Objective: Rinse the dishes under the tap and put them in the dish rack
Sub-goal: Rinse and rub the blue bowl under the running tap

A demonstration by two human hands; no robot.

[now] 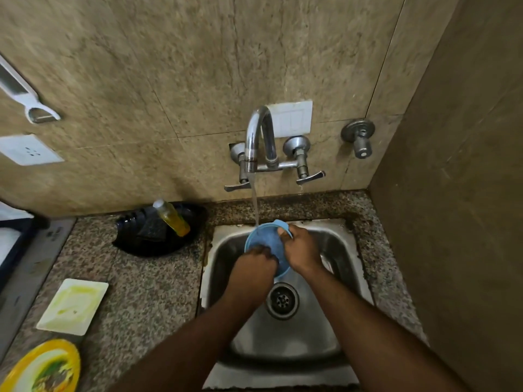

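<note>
Holding a light blue bowl (264, 241) over the steel sink (336, 244), tilted with its opening toward me, the stream from the chrome tap (259, 137) landing on its upper rim. My right hand (301, 250) clamps the far rim, fingers hooked over the edge; my left hand (256, 268) is curled against the inside of the bowl, fingers bent and pressed to its surface. On the granite counter (147, 292) to the left: a soiled white square plate (73, 306), a yellow plate (42, 369) with food residue, and a black dish (158, 233) holding a bottle of yellow liquid (172, 217).
</note>
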